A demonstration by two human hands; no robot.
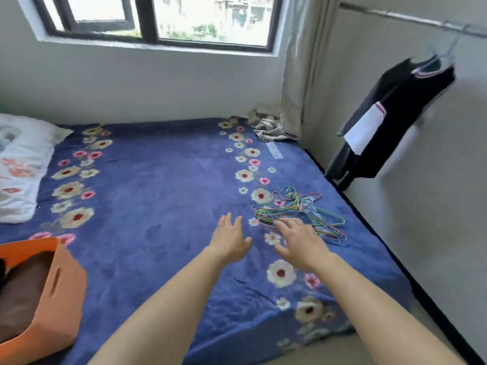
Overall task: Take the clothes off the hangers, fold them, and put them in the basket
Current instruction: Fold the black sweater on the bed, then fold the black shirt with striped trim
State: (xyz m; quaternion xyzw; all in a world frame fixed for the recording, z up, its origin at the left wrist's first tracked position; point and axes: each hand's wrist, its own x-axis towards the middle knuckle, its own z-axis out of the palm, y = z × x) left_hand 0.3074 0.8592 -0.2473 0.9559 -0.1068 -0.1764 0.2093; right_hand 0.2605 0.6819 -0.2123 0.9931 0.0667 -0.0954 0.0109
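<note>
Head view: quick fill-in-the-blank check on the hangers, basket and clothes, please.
1. The empty hangers lie nearest the ____ hand.
2. The orange basket sits in the view's lower ____ corner.
3. Dark clothes hang from the rail in the view's upper ____ corner.
4. The left hand and the right hand both hold ____.
Missing words: right; left; right; nothing.

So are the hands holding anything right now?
No, nothing. The left hand and the right hand are both open over the bed, the right one reaching at the pile of hangers.
</note>
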